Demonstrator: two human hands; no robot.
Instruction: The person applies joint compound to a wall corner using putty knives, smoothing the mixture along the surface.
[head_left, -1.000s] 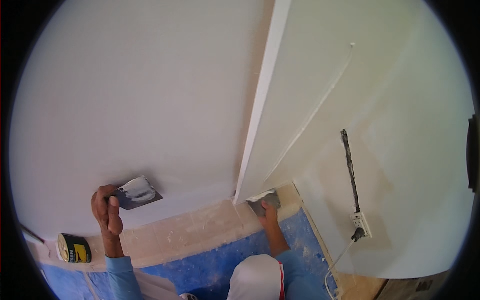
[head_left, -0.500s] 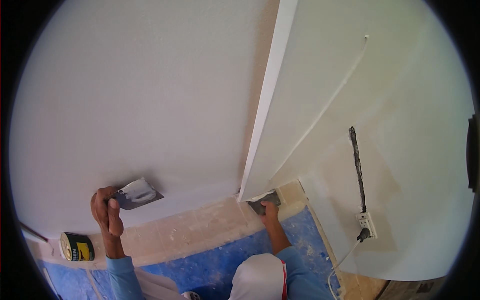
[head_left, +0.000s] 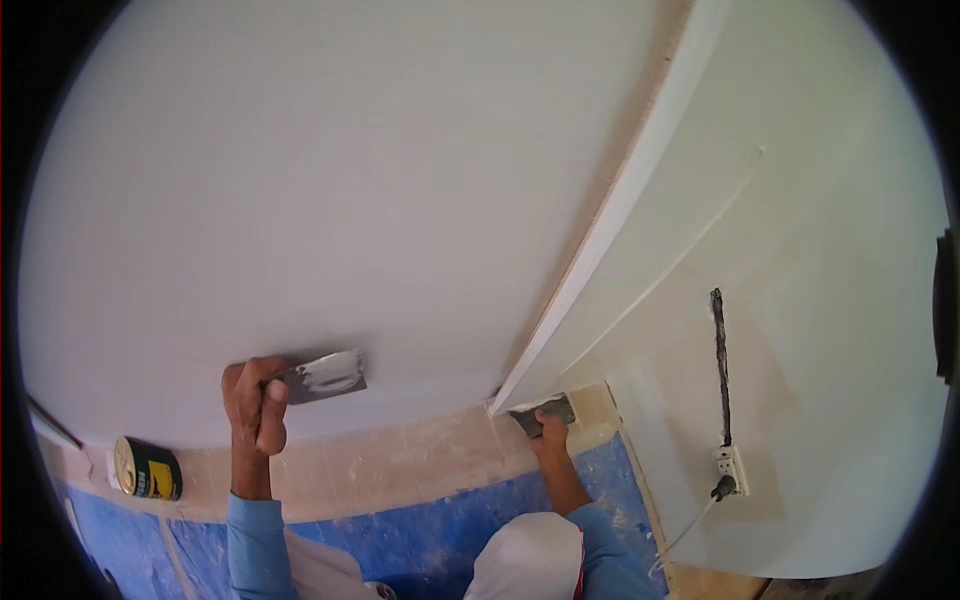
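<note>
My left hand [head_left: 256, 403] is closed round the handle of a putty knife [head_left: 295, 390], whose broad dark blade points right. White filler [head_left: 332, 372] lies thick on the blade, which is held up in front of the white wall [head_left: 400, 220]. Lower and to the right, my right hand [head_left: 549, 434] grips a dark, flat scraper [head_left: 527, 420] with white filler along its far edge. That edge is at the foot of the white corner strip [head_left: 600, 235], close above the tiles. Whether it touches the strip I cannot tell.
A dark green and yellow can [head_left: 148, 470] stands at the wall's foot on the left. Blue sheeting [head_left: 420, 525] covers the floor beside pale tiles [head_left: 370, 470]. On the right wall, a socket [head_left: 731, 466] holds a plug with a white cord, below a dark filled groove [head_left: 722, 365].
My left hand and the loaded putty knife have moved right and slightly up. The view has shifted, so the corner strip leans more. My right hand stays at the strip's foot.
</note>
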